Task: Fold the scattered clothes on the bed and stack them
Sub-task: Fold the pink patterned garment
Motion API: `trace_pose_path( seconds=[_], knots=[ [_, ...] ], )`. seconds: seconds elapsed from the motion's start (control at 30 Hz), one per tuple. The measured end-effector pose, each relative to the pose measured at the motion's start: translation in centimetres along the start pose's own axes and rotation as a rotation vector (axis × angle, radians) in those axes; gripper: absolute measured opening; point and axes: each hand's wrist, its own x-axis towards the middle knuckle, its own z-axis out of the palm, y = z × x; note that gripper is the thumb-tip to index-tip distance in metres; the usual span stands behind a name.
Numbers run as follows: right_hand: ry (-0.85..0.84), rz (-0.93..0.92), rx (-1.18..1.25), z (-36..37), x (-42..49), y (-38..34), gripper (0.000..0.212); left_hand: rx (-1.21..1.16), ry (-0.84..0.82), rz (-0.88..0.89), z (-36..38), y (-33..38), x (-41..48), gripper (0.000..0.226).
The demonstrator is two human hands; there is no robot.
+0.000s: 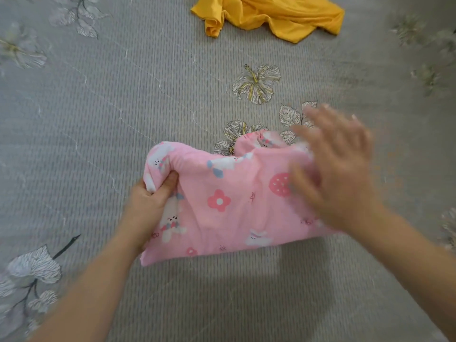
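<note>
1. While the pink printed garment [222, 203] lies mid-fold on the bed [123, 95], near centre, it's a rough rectangle. The near edge is tidy; the far edge is bunched, with a flap poking out at far right.
2. Left grip [153, 201]: closed on the garment's left end, thumb on top, fingers curled under a fold of cloth.
3. Right grip [338, 174]: open, fingers spread flat over the garment's right end. It's motion-blurred, so I can't tell if it's pressing the cloth or just above it.
4. Yellow garment [271, 16]: crumpled heap at the far edge of view, well apart from the pink one, unfolded.
5. Progress, my read: early to mid. One item is partly folded, one is untouched, and no stack is visible in frame. Can't say whether more clothes lie out of view.
6. Left to do: finish and flatten the pink fold, set it down as the base, fold the yellow, stack it on top.
</note>
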Motion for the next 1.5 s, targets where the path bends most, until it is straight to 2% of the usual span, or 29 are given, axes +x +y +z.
trace_pose_path(
  seconds=[0.07, 0.1, 0.2, 0.27, 0.33, 0.37, 0.4, 0.43, 0.5, 0.53, 0.6, 0.8, 0.93, 1.03, 1.1, 1.17, 1.23, 1.3, 1.33, 1.43, 1.5],
  knots=[
    [-0.162, -0.154, -0.118, 2.1, -2.6, -0.4, 0.051, -0.025, 0.024, -0.006, 0.1, 0.2, 0.4, 0.021],
    [-0.24, -0.131, -0.136, 3.2, -3.2, -0.3, 0.052, -0.03, 0.052, -0.002, 0.2, 0.3, 0.5, 0.018],
    [-0.436, 0.188, -0.102, 5.8, -2.3, 1.4, 0.057, 0.131, 0.189, 0.034, 0.9, 0.2, 0.9, 0.025],
    [-0.496, 0.306, -0.083, 7.2, -1.2, 2.0, 0.06, 0.298, 0.332, 0.092, 1.4, -0.3, 1.5, 0.03],
    [-0.515, 0.318, -0.095, 8.3, -0.7, 2.0, 0.062, 0.481, 0.487, 0.303, 1.6, -0.4, 2.0, 0.038],
    [-0.522, 0.323, -0.093, 8.6, -0.5, 1.9, 0.062, 0.596, 0.502, 0.447, 1.8, -0.2, 1.9, 0.043],
    [-0.531, 0.333, -0.088, 8.9, -0.4, 2.0, 0.062, 0.708, 0.479, 0.579, 2.3, 0.0, 1.6, 0.046],
    [-0.542, 0.348, -0.08, 9.1, -0.5, 2.2, 0.062, 0.817, 0.386, 0.677, 3.0, 0.3, 1.2, 0.048],
    [-0.564, 0.376, -0.053, 9.6, -0.6, 2.7, 0.061, 1.005, 0.12, 0.723, 4.7, 0.6, 0.9, 0.052],
    [-0.57, 0.389, -0.036, 9.8, -0.6, 2.8, 0.06, 1.064, 0.028, 0.683, 5.4, 0.2, 1.1, 0.055],
    [-0.568, 0.428, 0.029, 10.1, -0.6, 3.1, 0.055, 1.092, -0.028, 0.559, 6.0, -0.8, 2.5, 0.06],
    [-0.413, 0.511, 0.232, 10.1, -1.2, 4.7, 0.056, 1.087, 0.056, 0.446, 5.8, -2.5, 3.8, 0.062],
    [-0.526, 0.566, 0.164, 8.7, -3.6, 6.9, 0.055, 1.03, 0.185, 0.234, 4.5, -3.3, 2.9, 0.05],
    [-0.514, 0.841, 0.274, 7.5, -5.4, 8.3, 0.063, 0.912, 0.215, 0.11, 2.8, -4.2, 1.9, 0.051],
    [-0.415, 1.03, 0.406, 7.1, -6.0, 7.9, 0.08, 0.851, 0.216, 0.119, 2.1, -4.7, 1.5, 0.053],
    [-0.315, 1.176, 0.527, 7.3, -6.3, 7.2, 0.085, 0.72, 0.226, 0.102, 2.0, -4.8, 1.1, 0.059],
    [-0.296, 1.338, 0.625, 7.1, -6.3, 6.6, 0.074, 0.546, 0.236, 0.059, 1.5, -4.7, 0.5, 0.078],
    [-0.329, 1.444, 0.704, 5.9, -6.9, 5.9, 0.052, 0.379, 0.23, -0.077, 0.5, -4.4, -0.5, 0.096],
    [-0.337, 1.457, 0.725, 5.1, -7.6, 5.3, 0.045, 0.317, 0.21, -0.146, -0.2, -4.3, -1.2, 0.098],
    [-0.362, 1.438, 0.652, 1.9, -11.0, 2.9, 0.044, 0.287, 0.118, -0.209, -1.6, -3.7, -4.3, 0.07],
    [-0.331, 1.433, 0.621, -0.6, -13.5, 1.1, 0.038, 0.329, 0.082, -0.149, -2.0, -2.8, -6.7, 0.066]
  ],
)
